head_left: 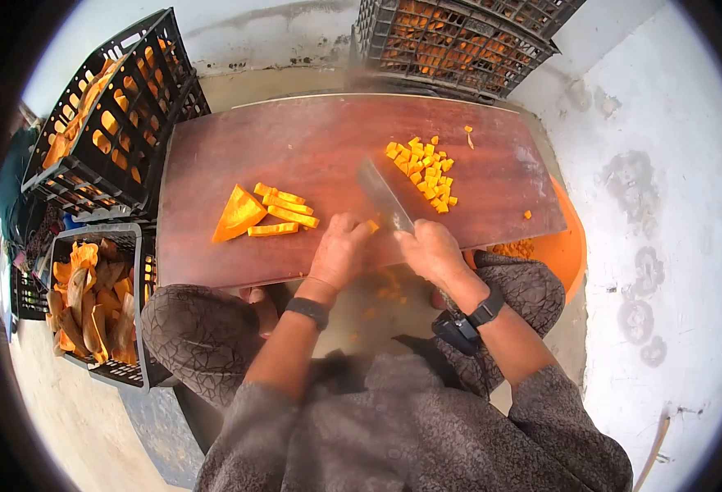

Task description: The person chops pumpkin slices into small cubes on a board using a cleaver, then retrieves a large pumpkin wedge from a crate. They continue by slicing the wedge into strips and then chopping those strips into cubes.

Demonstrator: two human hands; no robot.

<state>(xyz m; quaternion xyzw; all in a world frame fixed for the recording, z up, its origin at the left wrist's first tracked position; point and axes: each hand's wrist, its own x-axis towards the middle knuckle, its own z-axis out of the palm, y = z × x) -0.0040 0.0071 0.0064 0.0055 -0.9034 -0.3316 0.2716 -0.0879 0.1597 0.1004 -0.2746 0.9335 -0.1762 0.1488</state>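
My right hand (433, 252) is wrapped round the handle of a knife (384, 193). The broad blade points away from me over the reddish-brown board (312, 135). Beside it, my left hand (341, 248) is closed at the board's near edge, with a bit of orange pumpkin (373, 225) showing at its fingertips. To the left of that hand lie several pumpkin strips (289, 211) and a thicker pumpkin wedge (239, 215). A loose pile of pumpkin cubes (426, 170) sits right of the blade.
A black crate (123, 123) of pumpkin pieces stands at left, above a crate of peels (94, 303). More stacked crates (459, 49) stand behind the board. Below its right end is an orange basin (572, 246) holding small pieces. A white wall (664, 164) bounds the right.
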